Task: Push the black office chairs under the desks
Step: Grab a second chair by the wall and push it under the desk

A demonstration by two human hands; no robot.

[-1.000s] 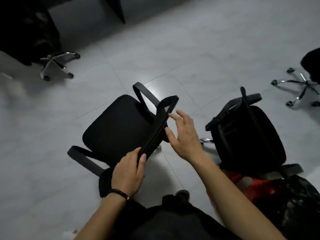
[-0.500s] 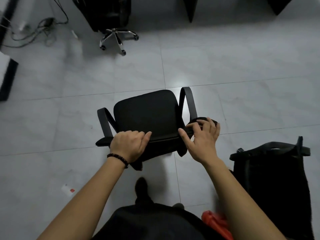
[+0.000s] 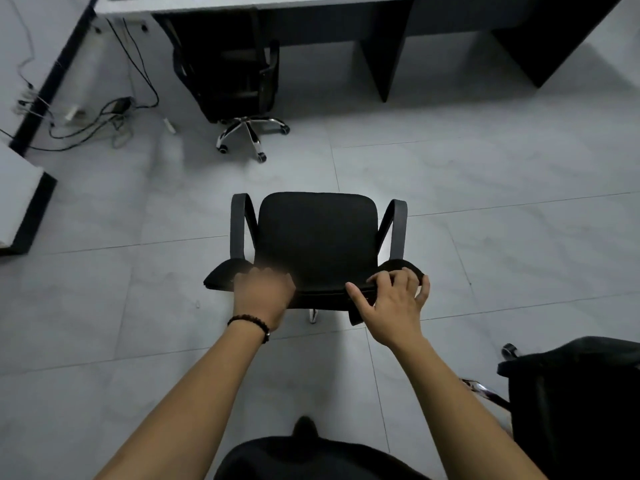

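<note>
A black office chair with grey armrests stands on the tiled floor in front of me, its seat facing the desks. My left hand grips the top edge of its backrest on the left. My right hand rests on the same edge at the right, thumb below and fingers curled over it. A long white-topped desk with dark panels runs along the far side. A second black chair with a chrome base sits partly under it at the left.
A third black chair stands close at my lower right. Loose cables and a power strip lie on the floor at the far left, beside another desk edge. Dark desk legs divide the bays.
The chair has swung round from facing left to facing the desks squarely. My view has lifted, bringing the desks into sight. Both hands stay on the backrest top.
</note>
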